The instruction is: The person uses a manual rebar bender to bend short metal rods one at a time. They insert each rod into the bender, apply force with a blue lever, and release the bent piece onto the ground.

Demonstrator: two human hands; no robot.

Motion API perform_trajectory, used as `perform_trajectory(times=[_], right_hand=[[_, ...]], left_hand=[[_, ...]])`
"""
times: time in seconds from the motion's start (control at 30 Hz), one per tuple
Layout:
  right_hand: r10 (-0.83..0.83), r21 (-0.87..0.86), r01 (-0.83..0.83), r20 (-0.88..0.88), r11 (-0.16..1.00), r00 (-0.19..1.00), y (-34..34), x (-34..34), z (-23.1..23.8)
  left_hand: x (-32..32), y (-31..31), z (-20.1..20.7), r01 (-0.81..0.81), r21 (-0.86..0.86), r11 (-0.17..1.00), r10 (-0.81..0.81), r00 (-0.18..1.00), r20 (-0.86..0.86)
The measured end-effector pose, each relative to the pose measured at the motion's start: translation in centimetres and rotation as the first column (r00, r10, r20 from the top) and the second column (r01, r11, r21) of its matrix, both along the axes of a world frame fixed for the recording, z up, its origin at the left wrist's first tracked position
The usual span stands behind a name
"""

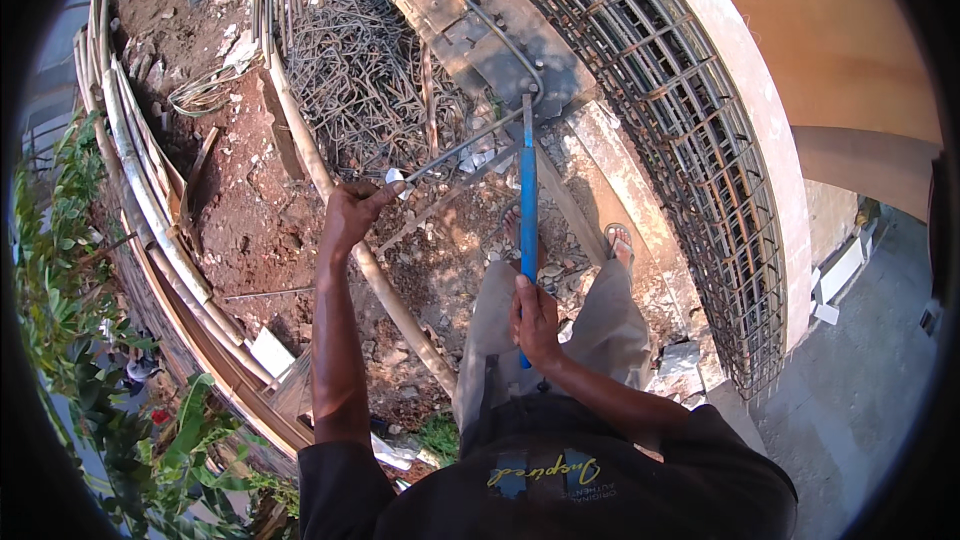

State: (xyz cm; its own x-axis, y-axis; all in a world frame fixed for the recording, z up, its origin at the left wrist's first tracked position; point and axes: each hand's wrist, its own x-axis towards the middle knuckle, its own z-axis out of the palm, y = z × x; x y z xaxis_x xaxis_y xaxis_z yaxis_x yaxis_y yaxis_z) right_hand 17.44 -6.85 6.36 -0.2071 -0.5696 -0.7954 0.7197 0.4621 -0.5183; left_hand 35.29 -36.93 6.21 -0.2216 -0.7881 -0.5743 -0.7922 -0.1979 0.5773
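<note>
A bright blue handle (529,210) stands out against a grey steel rod (465,149) and a brown wooden bench (452,32), blackened toward its near end. Rust-brown rebar cages (690,130) form a grid pattern; dark grey metal scraps (350,70) tangle over reddish-brown earth (250,245). Yellow script (582,472) and a blue patch (512,482) mark a black shirt (640,505) worn with beige trousers (612,330), with green leaves (65,290) along the earth's left edge.
</note>
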Motion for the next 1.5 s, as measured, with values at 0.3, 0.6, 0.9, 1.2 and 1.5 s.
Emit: perform_trajectory(times=[0.3, 0.6, 0.9, 1.2, 1.5], right_hand=[[0.285, 0.136, -0.251, -0.512, 0.959, 0.811, 3.6, -6.3, 4.4], [0.095, 0.108, -0.023, -0.728, 0.994, 0.679, 6.0, -10.8, 14.6], [-0.206, -0.219, -0.028, -0.947, 0.975, 0.248, 3.4, -16.2, 21.2], [-0.029, -0.227, -0.159, -0.654, 0.961, 0.756, 2.2, -15.6, 20.1], [0.020, -0.029, -0.053, -0.666, 0.998, 0.746, 2.0, -13.4, 10.7]], left_hand=[[-4.4, 5.2, 5.7, 0.177, -0.130, 0.976, -0.169, 0.983, 0.067], [-1.3, 8.3, 14.2, 0.017, -0.835, 0.550, -0.191, 0.976, -0.106], [4.5, 6.9, 31.5, -0.290, -0.803, 0.521, -0.141, 0.899, -0.416], [2.2, 4.1, 26.5, -0.206, -0.470, 0.858, 0.094, 0.963, -0.251], [-1.6, -2.6, 10.6, 0.080, -0.312, 0.947, -0.065, 0.996, 0.059]])
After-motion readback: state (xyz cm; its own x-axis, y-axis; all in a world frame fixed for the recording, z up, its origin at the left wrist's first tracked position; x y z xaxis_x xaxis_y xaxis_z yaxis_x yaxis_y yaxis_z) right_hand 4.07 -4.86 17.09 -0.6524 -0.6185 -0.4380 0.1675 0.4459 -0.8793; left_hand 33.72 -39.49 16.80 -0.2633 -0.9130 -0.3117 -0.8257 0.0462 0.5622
